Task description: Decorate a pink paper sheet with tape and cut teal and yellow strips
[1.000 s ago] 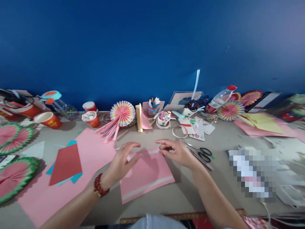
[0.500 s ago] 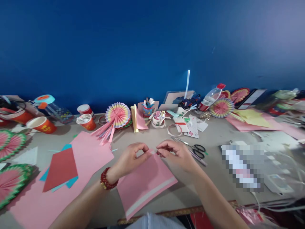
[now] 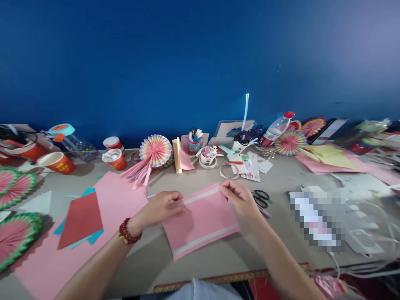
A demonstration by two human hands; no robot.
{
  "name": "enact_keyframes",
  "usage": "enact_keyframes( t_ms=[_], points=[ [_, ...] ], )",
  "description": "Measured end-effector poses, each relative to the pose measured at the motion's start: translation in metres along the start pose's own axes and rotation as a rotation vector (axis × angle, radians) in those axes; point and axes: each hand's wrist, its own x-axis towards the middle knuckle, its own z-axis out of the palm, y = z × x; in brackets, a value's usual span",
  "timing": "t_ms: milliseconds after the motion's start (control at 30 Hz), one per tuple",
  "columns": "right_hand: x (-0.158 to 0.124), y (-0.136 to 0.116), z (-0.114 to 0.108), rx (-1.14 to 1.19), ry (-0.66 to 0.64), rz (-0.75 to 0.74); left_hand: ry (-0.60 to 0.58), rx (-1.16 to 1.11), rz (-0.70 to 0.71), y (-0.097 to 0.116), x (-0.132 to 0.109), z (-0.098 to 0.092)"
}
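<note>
A pink paper sheet (image 3: 203,221) with a pale strip along its far and near edges lies on the grey table (image 3: 250,246) in front of me. My left hand (image 3: 159,207), with a red bead bracelet on the wrist, pinches the sheet's far left corner. My right hand (image 3: 239,200) pinches the far right corner. Both hands have their fingers closed on the paper's far edge.
Black scissors (image 3: 261,199) lie just right of my right hand. A large pink sheet (image 3: 118,200) with red and blue papers (image 3: 79,218) lies to the left. Folded paper fans, paper cups (image 3: 58,161), a tape ring (image 3: 228,171), a bottle (image 3: 276,127) and craft clutter line the blue wall.
My hands have moved apart from the middle of the far edge out to its two corners. The sheet now lies spread wider, with the pale far strip showing.
</note>
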Motion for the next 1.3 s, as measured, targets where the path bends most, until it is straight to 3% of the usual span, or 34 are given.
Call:
enact_keyframes(
  t_ms=[133,233,333,400,500,600,733,1033,1200,1300],
  points=[
    [-0.002,0.027,-0.010,-0.034,0.080,0.062,0.005,-0.109,-0.068,-0.033,-0.010,0.000],
    [-0.001,0.042,-0.015,-0.082,0.103,0.075,0.052,-0.178,-0.104,-0.044,-0.013,0.009],
    [0.003,0.043,-0.016,-0.171,0.203,0.047,0.090,-0.228,-0.104,-0.047,-0.009,0.021],
    [0.007,0.033,-0.007,-0.300,0.227,-0.057,0.117,-0.261,-0.100,-0.048,-0.005,0.030],
    [0.011,0.015,0.023,-0.579,0.005,-0.383,0.176,-0.300,-0.095,-0.048,-0.001,0.041],
    [0.015,0.007,0.062,-0.595,-0.256,-0.529,0.242,-0.340,-0.088,-0.048,-0.001,0.047],
    [0.019,0.016,0.089,-0.549,-0.233,-0.460,0.302,-0.395,-0.095,-0.053,-0.004,0.049],
    [0.024,0.026,0.080,-0.474,-0.234,-0.475,0.305,-0.452,-0.102,-0.055,-0.007,0.048],
    [0.015,0.021,0.090,-0.522,-0.138,-0.594,0.324,-0.416,-0.115,-0.053,-0.008,0.050],
    [0.009,0.019,0.098,-0.510,-0.166,-0.634,0.326,-0.369,-0.097,-0.051,-0.010,0.052]
  ],
)
